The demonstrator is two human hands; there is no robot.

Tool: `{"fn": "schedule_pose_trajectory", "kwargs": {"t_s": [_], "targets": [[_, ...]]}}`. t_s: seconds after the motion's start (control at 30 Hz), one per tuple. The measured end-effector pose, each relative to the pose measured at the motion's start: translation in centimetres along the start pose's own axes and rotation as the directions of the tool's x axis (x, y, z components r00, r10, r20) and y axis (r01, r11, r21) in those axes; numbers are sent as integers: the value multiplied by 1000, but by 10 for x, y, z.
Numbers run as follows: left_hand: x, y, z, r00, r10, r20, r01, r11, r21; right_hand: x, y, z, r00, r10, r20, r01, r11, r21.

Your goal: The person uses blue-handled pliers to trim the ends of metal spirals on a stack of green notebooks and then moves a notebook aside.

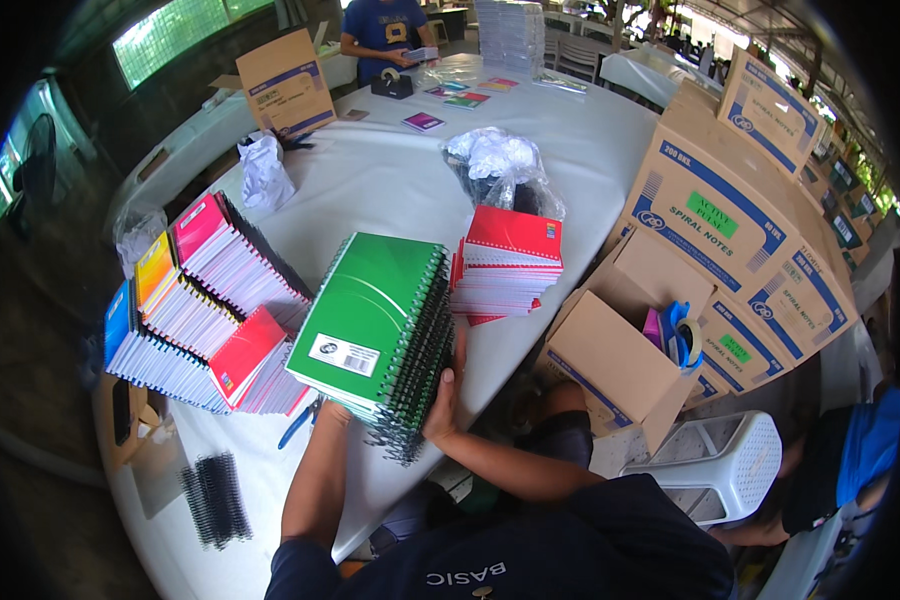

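Note:
A thick stack of green spiral notebooks (pixel 365 290) is between my hands at the table's near edge, its black coils facing right. My right hand (pixel 443 405) presses against the coil side, thumb up and fingers partly hidden behind the stack. My left hand (pixel 337 412) reaches under the stack's near end, its fingers hidden by the notebooks. Close on the right stands a pile of red notebooks (pixel 510 255). To the left are stacks of pink (pixel 205 225), yellow (pixel 155 270) and blue notebooks (pixel 120 315), with a red-covered stack (pixel 245 355) nearer me.
Loose black coils (pixel 216 500) lie at the near left. Crumpled plastic (pixel 500 165), a tape dispenser (pixel 392 83) and a carton (pixel 280 85) are farther back. An open carton (pixel 620 340) and stacked cartons (pixel 720 200) crowd the right, above a white stool (pixel 715 460). A person (pixel 385 30) stands across the table.

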State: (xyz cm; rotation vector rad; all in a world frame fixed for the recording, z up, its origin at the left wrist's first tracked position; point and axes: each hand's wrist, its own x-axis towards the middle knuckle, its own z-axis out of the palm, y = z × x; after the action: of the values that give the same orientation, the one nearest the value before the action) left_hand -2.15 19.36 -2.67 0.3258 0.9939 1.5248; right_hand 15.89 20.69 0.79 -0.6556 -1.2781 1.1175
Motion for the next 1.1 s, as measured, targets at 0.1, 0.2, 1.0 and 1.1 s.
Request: {"fn": "schedule_pose_trajectory", "kwargs": {"t_s": [0.1, 0.2, 1.0, 1.1], "targets": [[0, 0, 1, 1000, -8, -1, 8, 1000, -10, -4, 6, -1, 999, 30, -30, -30, 999, -12], [4, 0, 3, 1000, -9, 1, 9, 1000, -22, -4, 9, -3, 997, 51, -51, -52, 999, -8], [-133, 5, 36, 924, 290, -251, -235, 945, 227, 68, 66, -41, 827, 441, 350, -528, 822, 212], [-155, -44, 55, 908, 290, -303, -242, 952, 187, 76, 67, -43, 712, 449, 540, -576, 813, 84]]}}
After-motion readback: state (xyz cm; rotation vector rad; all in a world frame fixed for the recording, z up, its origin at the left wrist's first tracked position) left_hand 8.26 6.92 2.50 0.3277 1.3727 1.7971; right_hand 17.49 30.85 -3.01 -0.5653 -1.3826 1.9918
